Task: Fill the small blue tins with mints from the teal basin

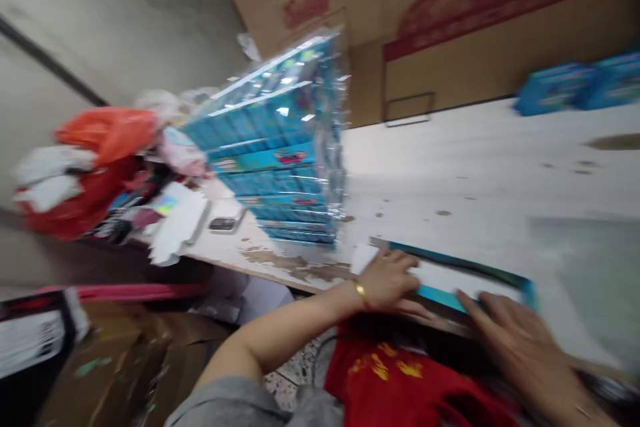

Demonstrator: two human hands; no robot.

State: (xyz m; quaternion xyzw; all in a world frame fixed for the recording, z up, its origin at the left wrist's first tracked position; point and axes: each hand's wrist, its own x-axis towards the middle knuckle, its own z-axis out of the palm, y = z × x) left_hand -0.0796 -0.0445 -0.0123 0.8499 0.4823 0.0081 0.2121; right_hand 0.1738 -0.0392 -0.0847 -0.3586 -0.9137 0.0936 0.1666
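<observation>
Teal and white, the flat box point(450, 278) lies at the near edge of the white-topped table point(475, 174), low and right of centre in the frame. Its long axis runs from just past my left hand point(387, 278) toward the lower right, at a slant in this tilted view. My left hand sits at the box's left end, fingers bent across its white face, with a gold bangle point(361, 292) on that wrist. My right hand point(515, 347) comes in from the bottom right corner, blurred, its fingers spread and their tips point(467, 300) against the teal near edge. Both hands touch the box, the left further onto it, but I can't tell whether either has a real grip. A white paper scrap point(363, 258) shows past my left fingers.

Upper centre, a shrink-wrapped stack of blue boxes point(280, 140) stands on the table, well beyond my hands. Two more blue boxes point(555, 88) sit at the upper right, against a large cardboard carton point(500, 27) printed in red. An orange plastic bag point(107, 134) bulges at the left, and red cloth with yellow print point(385, 374) fills the bottom.
</observation>
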